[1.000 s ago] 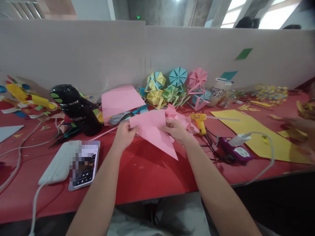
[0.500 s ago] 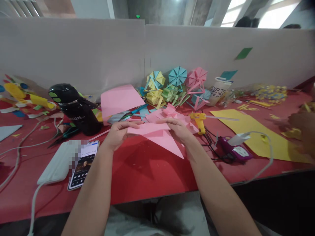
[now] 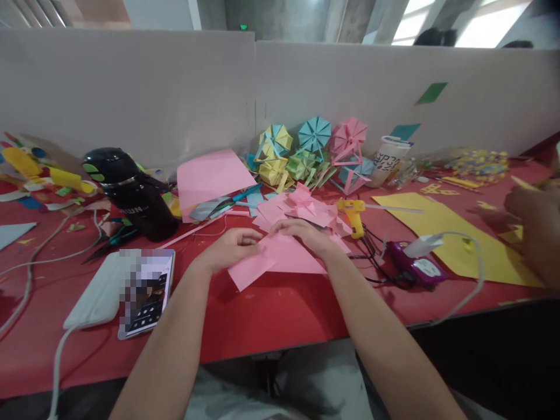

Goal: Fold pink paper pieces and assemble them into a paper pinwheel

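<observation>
A pink sheet of paper (image 3: 280, 261) with a folded flap lies low over the red table, one corner pointing toward me. On its left edge my left hand (image 3: 230, 249) is closed, the thumb on top and the fingers curled. My right hand (image 3: 301, 233) grips the far edge, its fingers bent over the paper; the fingertips are partly hidden. Just beyond the hands is a heap of pink paper pieces (image 3: 306, 204). To the right of that heap lies a yellow hot glue gun (image 3: 353, 216).
Folded paper umbrellas (image 3: 315, 134) stand against the white partition (image 3: 131, 87). At left are a black bottle (image 3: 140, 204), a phone (image 3: 149, 297) and a white power bank (image 3: 98, 294). A purple power adapter (image 3: 415, 265) and yellow paper (image 3: 464, 233) lie right, near another person's hand (image 3: 531, 216).
The pink paper has come down toward the table and turned, its folded strip now slanting toward me at left. My left hand has moved lower and right, while my right hand has shifted left.
</observation>
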`<state>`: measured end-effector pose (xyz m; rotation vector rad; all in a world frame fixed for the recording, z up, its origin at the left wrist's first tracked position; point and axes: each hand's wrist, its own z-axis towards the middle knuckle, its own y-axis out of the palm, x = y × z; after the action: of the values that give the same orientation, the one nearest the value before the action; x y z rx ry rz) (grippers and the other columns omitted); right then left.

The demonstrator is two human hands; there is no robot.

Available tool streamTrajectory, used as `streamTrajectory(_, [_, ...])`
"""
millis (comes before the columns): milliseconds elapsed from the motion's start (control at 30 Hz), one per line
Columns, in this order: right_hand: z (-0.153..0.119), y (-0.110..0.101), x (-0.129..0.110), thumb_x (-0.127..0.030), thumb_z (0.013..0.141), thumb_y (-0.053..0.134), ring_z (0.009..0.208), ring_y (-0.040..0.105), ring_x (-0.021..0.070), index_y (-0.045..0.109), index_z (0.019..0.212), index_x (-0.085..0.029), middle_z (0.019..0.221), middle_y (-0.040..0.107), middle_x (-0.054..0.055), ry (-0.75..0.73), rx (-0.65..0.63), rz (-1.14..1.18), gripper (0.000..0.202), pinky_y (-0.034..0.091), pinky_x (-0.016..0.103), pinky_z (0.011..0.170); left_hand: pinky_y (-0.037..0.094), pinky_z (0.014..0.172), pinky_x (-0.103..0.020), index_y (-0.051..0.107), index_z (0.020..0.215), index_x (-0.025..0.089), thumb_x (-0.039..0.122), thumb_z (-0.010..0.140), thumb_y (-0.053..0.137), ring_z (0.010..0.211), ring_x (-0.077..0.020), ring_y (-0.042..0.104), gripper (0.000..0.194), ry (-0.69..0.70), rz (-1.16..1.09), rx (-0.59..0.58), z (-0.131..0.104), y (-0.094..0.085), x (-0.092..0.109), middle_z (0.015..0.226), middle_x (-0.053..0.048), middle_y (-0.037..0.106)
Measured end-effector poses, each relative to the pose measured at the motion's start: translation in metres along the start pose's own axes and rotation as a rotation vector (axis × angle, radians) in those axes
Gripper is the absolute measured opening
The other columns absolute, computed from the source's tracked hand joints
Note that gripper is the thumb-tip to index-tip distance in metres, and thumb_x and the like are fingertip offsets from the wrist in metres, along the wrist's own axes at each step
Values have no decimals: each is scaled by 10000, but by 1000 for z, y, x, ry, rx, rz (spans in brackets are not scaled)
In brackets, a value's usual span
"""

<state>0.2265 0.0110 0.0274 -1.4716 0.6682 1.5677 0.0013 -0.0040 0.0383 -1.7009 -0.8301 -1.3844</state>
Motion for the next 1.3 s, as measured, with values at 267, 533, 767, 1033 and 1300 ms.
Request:
streamTrajectory(267, [-5, -7, 8, -322, 720, 770, 813, 621, 143, 667, 1194, -227, 948, 707, 31, 174, 86, -4, 494, 497, 267, 715, 444, 614, -258, 711, 747, 177, 359, 671, 774, 661, -163, 617, 207, 16, 45, 193, 4, -9, -6, 755, -49, 702])
streamTrajectory(533, [0, -11, 12, -354, 600, 865, 653, 644, 110, 707, 814, -168, 766, 683, 9, 251, 309, 301, 325, 523, 236, 625, 405, 543, -255, 649, 773, 166, 310, 656, 759, 588, -154, 573, 215, -20, -96, 432, 8, -8, -8, 708, -27, 653])
streamTrajectory(767, [6, 2, 9, -376, 574, 887, 682, 667, 121, 667, 707, -169, 722, 709, 29, 188, 350, 509, 329, 549, 254, 704, 468, 637, -275, 625, 854, 159, 291, 689, 733, 697, -160, 609, 238, -52, -363, 415, 15, 6, -9, 810, -37, 667])
streamTrajectory(1033, [8, 11, 13, -477, 559, 878, 522, 600, 109, 672, 598, -139, 582, 657, 38, 258, 314, 400, 397, 523, 241, 560, 491, 654, -279, 677, 885, 156, 405, 674, 776, 717, -165, 630, 341, -34, -336, 362, 14, 14, -3, 846, -58, 700])
streamTrajectory(1300, [8, 16, 11, -473, 622, 839, 532, 624, 128, 681, 617, -139, 583, 674, 56, 264, 299, 281, 370, 524, 258, 562, 459, 641, -260, 697, 787, 145, 423, 628, 819, 668, -142, 594, 343, 104, -293, 488, 21, 8, -14, 749, -34, 689])
